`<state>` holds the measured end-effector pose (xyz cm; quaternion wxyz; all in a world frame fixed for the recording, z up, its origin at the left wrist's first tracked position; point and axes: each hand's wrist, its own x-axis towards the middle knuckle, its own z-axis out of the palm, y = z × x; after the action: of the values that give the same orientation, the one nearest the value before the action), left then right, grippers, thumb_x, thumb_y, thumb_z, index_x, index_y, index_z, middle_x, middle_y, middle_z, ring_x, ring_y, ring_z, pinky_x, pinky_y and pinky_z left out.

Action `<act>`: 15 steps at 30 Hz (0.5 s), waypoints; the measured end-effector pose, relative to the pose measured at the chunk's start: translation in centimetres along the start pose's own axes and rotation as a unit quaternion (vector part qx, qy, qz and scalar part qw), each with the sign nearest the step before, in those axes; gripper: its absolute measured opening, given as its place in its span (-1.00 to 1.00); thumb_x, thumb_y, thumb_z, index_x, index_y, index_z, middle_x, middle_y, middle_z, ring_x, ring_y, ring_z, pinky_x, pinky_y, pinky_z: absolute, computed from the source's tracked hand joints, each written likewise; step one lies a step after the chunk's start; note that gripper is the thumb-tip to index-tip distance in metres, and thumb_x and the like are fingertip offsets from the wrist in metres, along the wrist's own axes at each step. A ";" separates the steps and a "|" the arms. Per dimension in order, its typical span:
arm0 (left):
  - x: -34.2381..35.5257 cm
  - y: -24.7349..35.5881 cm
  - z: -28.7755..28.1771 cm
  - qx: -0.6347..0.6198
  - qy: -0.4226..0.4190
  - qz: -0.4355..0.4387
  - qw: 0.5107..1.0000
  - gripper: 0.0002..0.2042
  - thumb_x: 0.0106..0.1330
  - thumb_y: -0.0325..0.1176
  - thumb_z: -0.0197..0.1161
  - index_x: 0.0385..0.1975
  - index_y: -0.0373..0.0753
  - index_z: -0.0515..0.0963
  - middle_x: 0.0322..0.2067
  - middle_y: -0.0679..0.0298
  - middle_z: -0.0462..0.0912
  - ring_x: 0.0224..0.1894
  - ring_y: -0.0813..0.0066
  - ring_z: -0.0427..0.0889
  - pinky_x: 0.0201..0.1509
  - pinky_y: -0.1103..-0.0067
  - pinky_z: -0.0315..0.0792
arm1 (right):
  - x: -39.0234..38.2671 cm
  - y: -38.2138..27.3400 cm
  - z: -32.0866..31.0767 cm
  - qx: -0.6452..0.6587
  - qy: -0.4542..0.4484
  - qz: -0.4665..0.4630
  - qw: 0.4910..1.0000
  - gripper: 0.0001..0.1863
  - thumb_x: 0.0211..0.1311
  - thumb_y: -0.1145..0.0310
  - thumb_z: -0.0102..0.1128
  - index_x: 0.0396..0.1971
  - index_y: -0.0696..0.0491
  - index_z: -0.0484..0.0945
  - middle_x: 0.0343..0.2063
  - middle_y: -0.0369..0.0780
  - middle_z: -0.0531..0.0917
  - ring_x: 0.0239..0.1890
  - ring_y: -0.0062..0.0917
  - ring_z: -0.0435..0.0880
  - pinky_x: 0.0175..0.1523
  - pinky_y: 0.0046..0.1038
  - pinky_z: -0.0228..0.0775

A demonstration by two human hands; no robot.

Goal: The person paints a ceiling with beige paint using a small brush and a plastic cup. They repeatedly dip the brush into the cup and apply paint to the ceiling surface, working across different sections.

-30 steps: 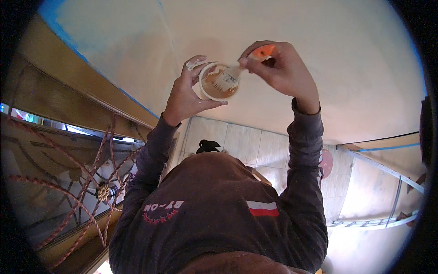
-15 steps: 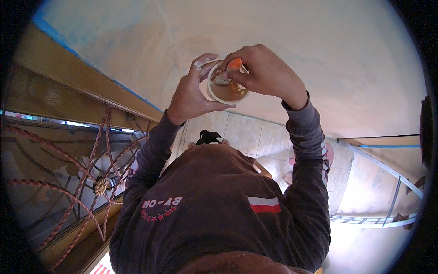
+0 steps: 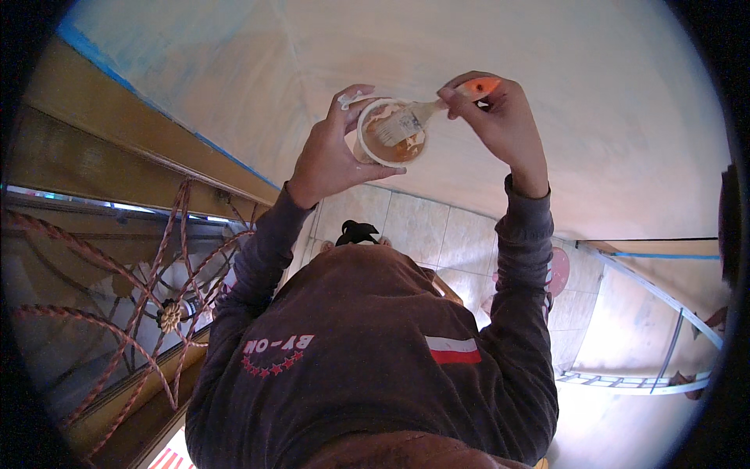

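Note:
My left hand [image 3: 332, 148] is wrapped round a white tub [image 3: 362, 148], thumb under its near side and fingers at the far side. Brownish paint [image 3: 402, 151] lies inside it. White smears mark the fingers of that hand. A flat paintbrush [image 3: 422, 112] with an orange-tipped handle is pinched in my right hand [image 3: 504, 113]. Its pale, paint-covered bristles [image 3: 397, 127] are over the tub's mouth, tilted down to the left. Whether they touch the paint I cannot tell.
A pale, patchily painted wall [image 3: 547, 94] rises just beyond my hands, with blue along its left edge. Twisted rope-like metalwork [image 3: 168, 313] stands at the left. An aluminium ladder [image 3: 664, 293] is at the right. Light tiles [image 3: 422, 227] cover the floor below, with a pink round object [image 3: 557, 272] on the right.
My right hand has moved right and away from the tub, drawing the brush back so its bristles and handle now show. My left hand with the tub has barely shifted.

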<state>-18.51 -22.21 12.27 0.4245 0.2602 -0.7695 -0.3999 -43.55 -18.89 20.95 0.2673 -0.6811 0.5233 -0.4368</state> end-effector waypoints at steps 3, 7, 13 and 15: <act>0.4 -0.5 0.1 0.021 0.002 -0.002 1.000 0.13 -0.15 -0.16 0.78 0.37 -0.29 0.09 0.23 -0.08 0.53 0.29 0.13 0.58 0.42 0.33 0.43 | -0.7 1.2 -0.8 0.060 0.045 0.052 0.996 -0.74 0.36 0.25 0.32 -0.28 0.18 0.72 -0.48 -0.28 0.70 -0.53 -0.64 0.55 -0.38 -0.58 0.42; 0.7 -0.6 0.1 0.015 -0.010 0.002 1.000 0.12 -0.15 -0.15 0.78 0.37 -0.30 0.09 0.24 -0.06 0.51 0.29 0.13 0.58 0.39 0.33 0.47 | -2.0 2.9 -1.7 0.161 0.073 0.157 0.972 -0.78 0.36 0.30 0.27 -0.26 0.17 0.71 -0.50 -0.30 0.66 -0.54 -0.72 0.49 -0.45 -0.64 0.29; 1.5 -0.1 0.5 0.018 -0.028 0.000 0.999 0.11 -0.14 -0.13 0.77 0.37 -0.31 0.11 0.21 -0.08 0.55 0.27 0.13 0.60 0.36 0.32 0.50 | -3.8 4.6 -1.8 0.262 0.118 0.215 0.933 -0.75 0.40 0.23 0.28 -0.23 0.14 0.68 -0.53 -0.32 0.63 -0.62 -0.80 0.38 -0.56 -0.70 0.08; 1.9 0.1 0.8 0.023 -0.038 -0.005 0.999 0.11 -0.15 -0.13 0.77 0.37 -0.31 0.11 0.19 -0.10 0.56 0.26 0.13 0.61 0.35 0.33 0.51 | -4.4 4.8 -1.9 0.267 0.138 0.207 0.931 -0.70 0.43 0.18 0.26 -0.24 0.15 0.68 -0.54 -0.32 0.63 -0.64 -0.80 0.37 -0.58 -0.71 0.06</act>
<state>-20.15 -23.27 13.02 0.3872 0.2584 -0.7924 -0.3941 -47.83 -16.06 16.56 0.4490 -0.3946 0.5484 -0.5848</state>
